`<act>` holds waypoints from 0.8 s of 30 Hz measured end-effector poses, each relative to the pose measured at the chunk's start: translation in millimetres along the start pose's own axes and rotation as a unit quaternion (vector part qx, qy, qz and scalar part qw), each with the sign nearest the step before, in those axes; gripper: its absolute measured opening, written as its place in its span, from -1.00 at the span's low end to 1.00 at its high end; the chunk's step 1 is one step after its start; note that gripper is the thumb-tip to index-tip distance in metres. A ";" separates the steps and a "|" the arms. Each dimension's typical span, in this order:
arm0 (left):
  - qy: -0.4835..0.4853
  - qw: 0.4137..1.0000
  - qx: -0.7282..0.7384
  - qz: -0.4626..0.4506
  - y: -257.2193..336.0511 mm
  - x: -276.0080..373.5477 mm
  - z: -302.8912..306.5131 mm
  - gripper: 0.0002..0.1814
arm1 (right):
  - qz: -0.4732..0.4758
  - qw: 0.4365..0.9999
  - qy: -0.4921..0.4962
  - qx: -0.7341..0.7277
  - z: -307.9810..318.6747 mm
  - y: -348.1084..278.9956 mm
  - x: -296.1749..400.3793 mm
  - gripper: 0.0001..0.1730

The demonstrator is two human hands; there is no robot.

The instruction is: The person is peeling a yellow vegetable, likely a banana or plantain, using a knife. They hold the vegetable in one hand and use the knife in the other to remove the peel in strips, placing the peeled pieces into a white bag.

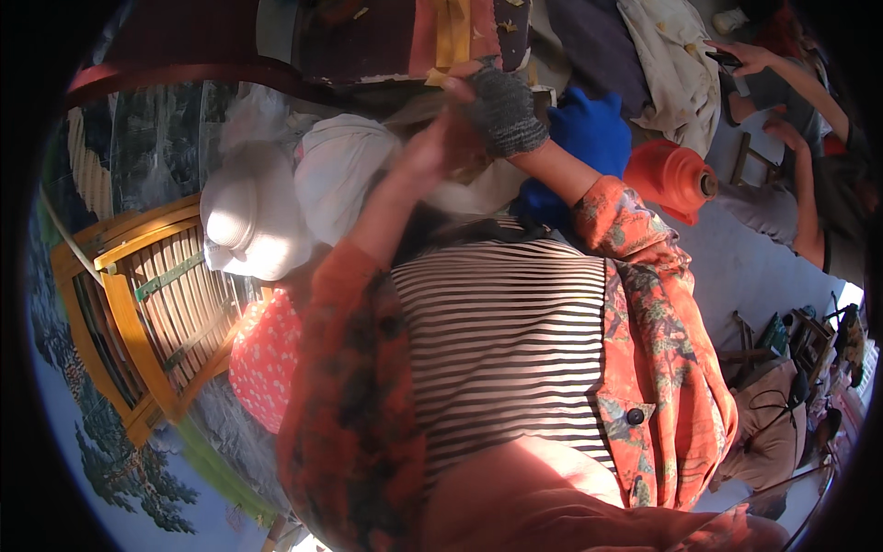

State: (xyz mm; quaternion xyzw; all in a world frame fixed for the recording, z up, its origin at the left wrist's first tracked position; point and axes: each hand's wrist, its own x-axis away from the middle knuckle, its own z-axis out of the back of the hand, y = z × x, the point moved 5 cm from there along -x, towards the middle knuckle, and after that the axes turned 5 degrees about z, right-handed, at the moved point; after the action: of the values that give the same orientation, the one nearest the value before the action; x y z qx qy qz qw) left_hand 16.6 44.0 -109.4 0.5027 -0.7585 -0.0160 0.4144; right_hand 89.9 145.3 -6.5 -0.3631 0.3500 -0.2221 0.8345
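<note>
My left hand reaches up from the left, blurred and looking bare. My right hand, in a grey knitted fingerless glove, meets or overlaps it at the near edge of a dark purple and pink surface. A small yellowish scrap lies at or by the fingertips; whether it is held cannot be told. Just beyond the hands, an orange-yellow strip runs up a pink band. Beneath the hands is pale cloth, partly hidden by my forearms.
At left are a white hat, a wrapped white bundle and a folding wooden chair. Blue cloth and an orange container are at right. Another person's hand holds a dark object at upper right.
</note>
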 end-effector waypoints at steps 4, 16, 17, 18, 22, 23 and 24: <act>-0.262 0.932 0.240 -0.068 9.2 6.4 -7.3 -0.65 | 0.021 0.986 -0.070 -0.153 -15.0 -20.5 28.4 -0.69; 0.132 0.803 -0.537 -0.223 27.2 43.9 -50.7 -0.70 | 0.017 0.997 -0.075 -0.012 -11.7 -11.5 20.4 -0.72; 0.195 0.689 -0.664 -0.213 36.2 50.4 -49.2 -0.71 | -0.024 0.996 -0.074 -0.041 -17.7 0.8 23.8 -0.73; 0.251 0.552 -0.770 -0.197 42.9 54.5 -49.8 -0.71 | -0.066 0.993 -0.072 -0.070 -22.0 10.9 24.5 -0.74; 0.294 0.574 -0.579 -0.499 63.3 85.8 -74.9 -0.65 | 0.010 0.989 -0.109 -0.099 -25.2 3.3 11.2 -0.75; 0.283 0.567 -0.566 -0.528 65.6 89.8 -79.2 -0.64 | -0.085 0.945 -0.156 -0.274 -26.3 -0.1 11.3 -0.74; 0.272 0.557 -0.553 -0.557 68.7 94.1 -83.8 -0.62 | -0.175 0.860 -0.197 -0.437 -27.9 -7.5 12.4 -0.73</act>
State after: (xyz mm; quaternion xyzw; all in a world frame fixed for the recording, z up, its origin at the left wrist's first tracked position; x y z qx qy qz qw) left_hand 4.9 37.8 33.5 0.4775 -0.0213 -0.5221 0.7064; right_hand 76.5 120.2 -19.7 -0.7819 0.1700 -0.1120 0.5892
